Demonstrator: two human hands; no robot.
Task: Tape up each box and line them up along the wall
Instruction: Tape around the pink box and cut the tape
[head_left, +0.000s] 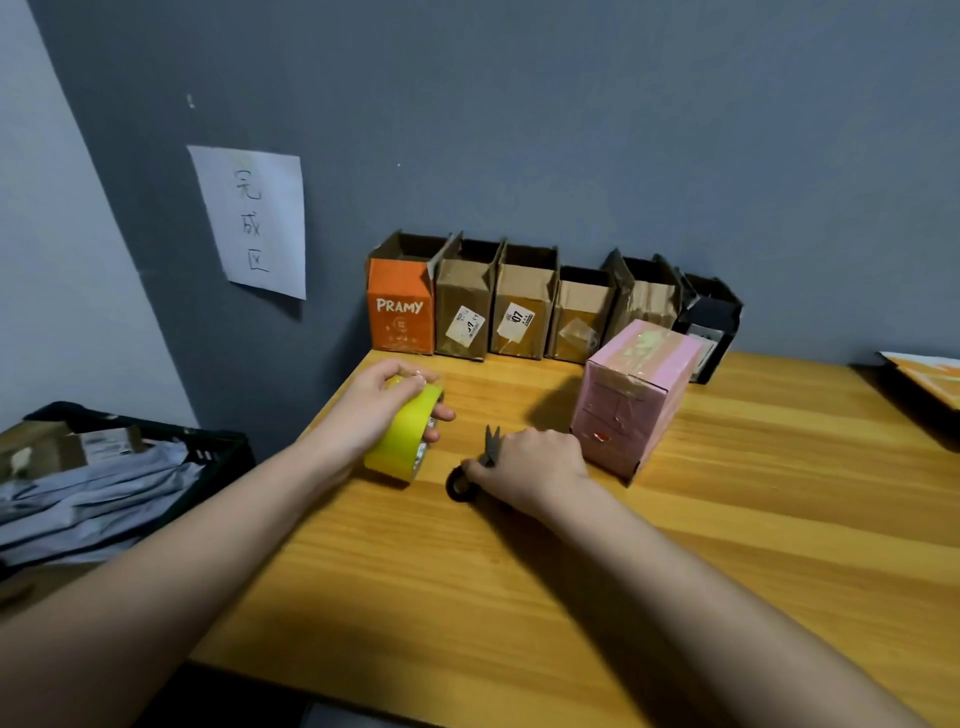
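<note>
Boxes (550, 306): six lined up at wall, tops seemingly untaped; pink box (636, 397) taped but unplaced; tape roll (405, 434) gripped by left hand (379, 402), scissors (475, 467) by right hand (535, 465).

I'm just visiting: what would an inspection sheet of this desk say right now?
Surface: wooden table, against a grey wall.
Job's things: six boxes in a row along the wall, tops open; pink box standing apart, taped on top; yellow tape roll; scissors.
Clutter: black crate of grey bags at left.
Hands: left hand grips the tape roll; right hand holds the scissors.
Cables: nothing seen.
Surroundings: paper sign on the wall.
</note>
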